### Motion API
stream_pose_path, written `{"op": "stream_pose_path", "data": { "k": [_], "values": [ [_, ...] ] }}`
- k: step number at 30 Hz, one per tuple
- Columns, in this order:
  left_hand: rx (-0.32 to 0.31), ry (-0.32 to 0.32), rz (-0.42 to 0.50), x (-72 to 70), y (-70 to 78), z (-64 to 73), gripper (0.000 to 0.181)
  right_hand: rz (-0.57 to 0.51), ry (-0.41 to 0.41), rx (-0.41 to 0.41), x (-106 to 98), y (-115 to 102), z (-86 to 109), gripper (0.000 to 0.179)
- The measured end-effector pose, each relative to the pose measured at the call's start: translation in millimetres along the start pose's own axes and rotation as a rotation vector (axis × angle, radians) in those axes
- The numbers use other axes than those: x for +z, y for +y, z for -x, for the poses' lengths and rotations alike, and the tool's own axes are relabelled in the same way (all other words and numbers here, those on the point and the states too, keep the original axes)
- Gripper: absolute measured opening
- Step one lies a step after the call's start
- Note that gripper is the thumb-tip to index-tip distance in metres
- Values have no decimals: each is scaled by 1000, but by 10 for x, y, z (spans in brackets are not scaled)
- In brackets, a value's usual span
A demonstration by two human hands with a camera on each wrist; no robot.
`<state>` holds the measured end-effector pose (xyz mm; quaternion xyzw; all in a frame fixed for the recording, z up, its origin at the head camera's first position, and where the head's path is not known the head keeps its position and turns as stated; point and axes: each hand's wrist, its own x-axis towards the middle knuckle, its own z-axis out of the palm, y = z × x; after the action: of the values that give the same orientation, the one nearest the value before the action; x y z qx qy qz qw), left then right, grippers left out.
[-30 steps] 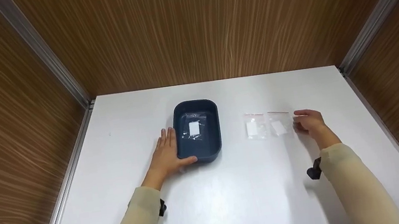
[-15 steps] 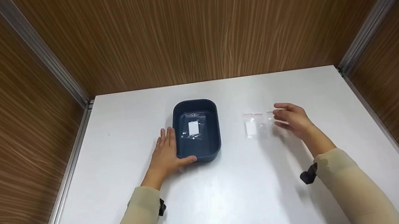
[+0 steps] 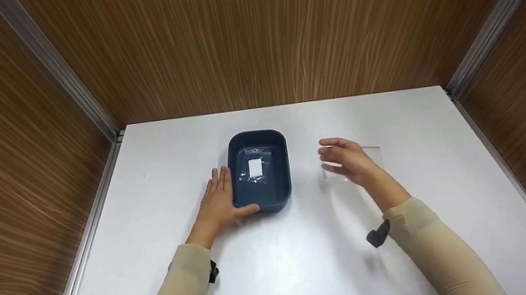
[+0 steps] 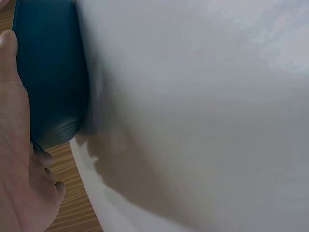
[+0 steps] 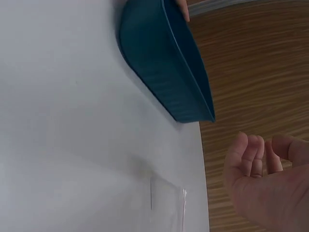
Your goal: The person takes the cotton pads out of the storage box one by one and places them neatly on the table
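A dark blue tub (image 3: 265, 202) stands on the white table (image 3: 309, 254), with one clear bag holding a white card (image 3: 255, 168) inside it. My left hand (image 3: 221, 199) lies flat against the tub's left wall, thumb along its front corner; the left wrist view shows the palm (image 4: 19, 169) against the tub (image 4: 53, 72). My right hand (image 3: 344, 160) hovers with loosely curled fingers, holding nothing, over clear bags right of the tub. It hides most of them; an edge (image 3: 372, 151) shows. In the right wrist view the hand (image 5: 270, 183) is above a clear bag (image 5: 166, 203), the tub (image 5: 164, 58) beyond.
Wood-grain walls (image 3: 252, 36) close the table in on the back, left and right, with metal strips (image 3: 82, 106) at the corners. Bare white tabletop stretches in front of the tub and bags, between my two sleeves.
My right hand has moved left, from beside the right-hand bag to above both bags, covering them. The left hand and the tub have not moved.
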<state>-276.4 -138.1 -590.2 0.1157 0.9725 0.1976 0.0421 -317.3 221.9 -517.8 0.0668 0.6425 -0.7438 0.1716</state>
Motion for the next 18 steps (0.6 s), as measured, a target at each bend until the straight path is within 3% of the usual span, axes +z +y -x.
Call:
{"op": "stream_pose_path", "data": {
  "k": [11, 18],
  "values": [
    [19, 24, -1, 18, 1, 3, 141, -166, -43, 80, 650, 128, -112, 41],
    [5, 7, -20, 16, -6, -14, 140, -327, -19, 147, 1030, 225, -125, 51]
  ]
}}
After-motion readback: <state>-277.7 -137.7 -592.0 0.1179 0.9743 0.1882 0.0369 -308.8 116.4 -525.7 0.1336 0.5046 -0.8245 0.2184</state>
